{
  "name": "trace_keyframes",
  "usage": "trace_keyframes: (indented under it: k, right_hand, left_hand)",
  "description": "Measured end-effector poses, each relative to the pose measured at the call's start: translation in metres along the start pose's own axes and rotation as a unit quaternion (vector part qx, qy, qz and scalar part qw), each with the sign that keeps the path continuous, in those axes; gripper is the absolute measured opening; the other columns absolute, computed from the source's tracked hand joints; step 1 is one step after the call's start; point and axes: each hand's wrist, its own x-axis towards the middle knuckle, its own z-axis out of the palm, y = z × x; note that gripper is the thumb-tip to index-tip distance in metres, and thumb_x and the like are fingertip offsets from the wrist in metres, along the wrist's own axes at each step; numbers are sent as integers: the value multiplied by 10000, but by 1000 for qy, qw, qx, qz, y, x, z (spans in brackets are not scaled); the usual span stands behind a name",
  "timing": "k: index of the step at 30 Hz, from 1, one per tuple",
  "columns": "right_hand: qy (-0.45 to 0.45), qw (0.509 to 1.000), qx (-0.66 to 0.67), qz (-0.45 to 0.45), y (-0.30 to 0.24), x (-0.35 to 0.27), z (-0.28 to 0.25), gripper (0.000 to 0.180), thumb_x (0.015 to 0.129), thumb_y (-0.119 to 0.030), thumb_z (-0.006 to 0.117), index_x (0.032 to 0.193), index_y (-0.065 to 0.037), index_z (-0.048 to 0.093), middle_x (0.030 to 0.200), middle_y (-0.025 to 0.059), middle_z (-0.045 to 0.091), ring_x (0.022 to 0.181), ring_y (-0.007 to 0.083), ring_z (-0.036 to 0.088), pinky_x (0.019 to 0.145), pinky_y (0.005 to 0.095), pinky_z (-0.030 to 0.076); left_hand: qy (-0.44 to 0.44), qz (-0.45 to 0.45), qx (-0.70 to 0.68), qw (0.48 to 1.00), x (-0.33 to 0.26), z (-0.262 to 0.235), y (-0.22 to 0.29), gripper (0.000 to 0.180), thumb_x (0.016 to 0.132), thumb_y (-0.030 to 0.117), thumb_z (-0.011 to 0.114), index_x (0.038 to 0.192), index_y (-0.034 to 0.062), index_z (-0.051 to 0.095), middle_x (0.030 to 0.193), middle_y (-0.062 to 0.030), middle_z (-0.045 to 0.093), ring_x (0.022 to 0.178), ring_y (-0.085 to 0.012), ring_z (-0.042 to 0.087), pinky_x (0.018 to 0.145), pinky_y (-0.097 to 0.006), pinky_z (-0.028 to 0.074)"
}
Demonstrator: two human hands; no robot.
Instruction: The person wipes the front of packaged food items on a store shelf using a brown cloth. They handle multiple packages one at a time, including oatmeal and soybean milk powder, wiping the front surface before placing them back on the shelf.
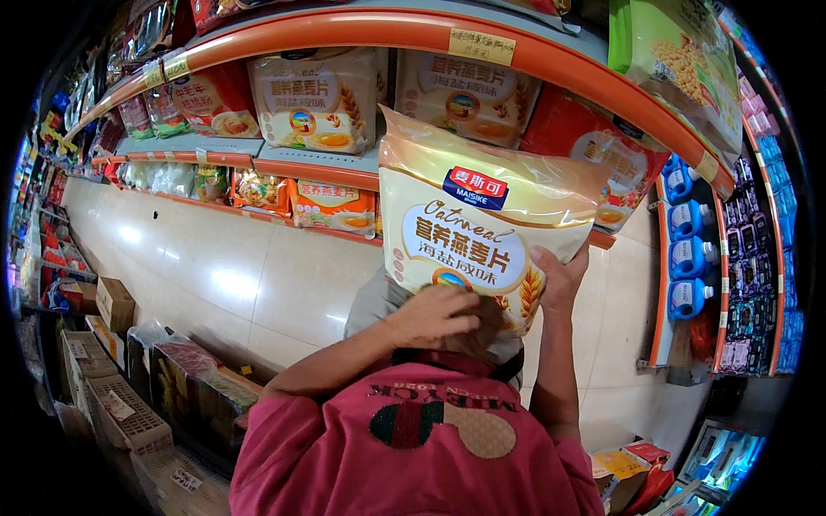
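A large cream and gold bag of oatmeal stands up in front of my chest, its printed front toward me. My right hand grips its right edge, thumb on the front and the other fingers behind. Across the lower front of the bag lies my left hand, its fingers bent and partly smeared by motion. A brownish blur beside those fingers cannot be made out. The bag's lower edge is hidden behind my left hand and arm.
Ahead, an orange-edged shelf carries more oatmeal bags and red packets. Blue bottles line a rack at right. Plastic crates and cardboard boxes stand at left on the tiled floor.
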Motion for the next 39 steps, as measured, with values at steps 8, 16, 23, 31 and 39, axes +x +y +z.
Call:
trace_keyframes:
  k: [8,16,23,31,39]
  right_hand:
    - [9,1000,11,8,2,3,-2,678,552,-45,705,1138,21,370,1045,123,510,943,216,528,851,319,417]
    - [6,999,-44,-14,3,1,-4,672,590,-68,654,1184,31,354,1068,132,516,944,229,542,834,310,429]
    - [-1,999,-35,-17,4,1,-4,696,589,-88,676,1186,42,344,1087,135,506,953,231,538,839,309,428]
    - [9,1000,-23,-8,1,-1,-1,737,545,-83,698,1181,31,344,1076,131,500,961,227,525,851,314,420]
    - [17,1000,-11,-3,0,-4,0,741,538,-64,703,1179,21,340,1067,128,497,969,221,517,857,317,417]
  left_hand:
    - [354,-415,84,834,-80,-22,-59,351,583,14,610,913,28,491,882,-148,536,837,-314,527,745,-354,434]
    - [569,-506,-248,599,-84,-55,-60,373,578,-26,630,923,-2,491,865,-93,577,739,-182,558,690,-303,461]
    - [536,-493,-336,598,-65,-44,-59,404,571,-40,632,947,-9,487,876,-104,577,763,-195,566,701,-310,470]
    - [534,-480,-353,600,-50,-56,-52,419,586,-25,630,978,-27,482,895,-113,571,778,-197,565,713,-308,468]
    - [548,-402,-271,681,-7,-89,-42,418,629,6,629,1016,-14,471,939,-94,564,836,-162,544,761,-270,436]
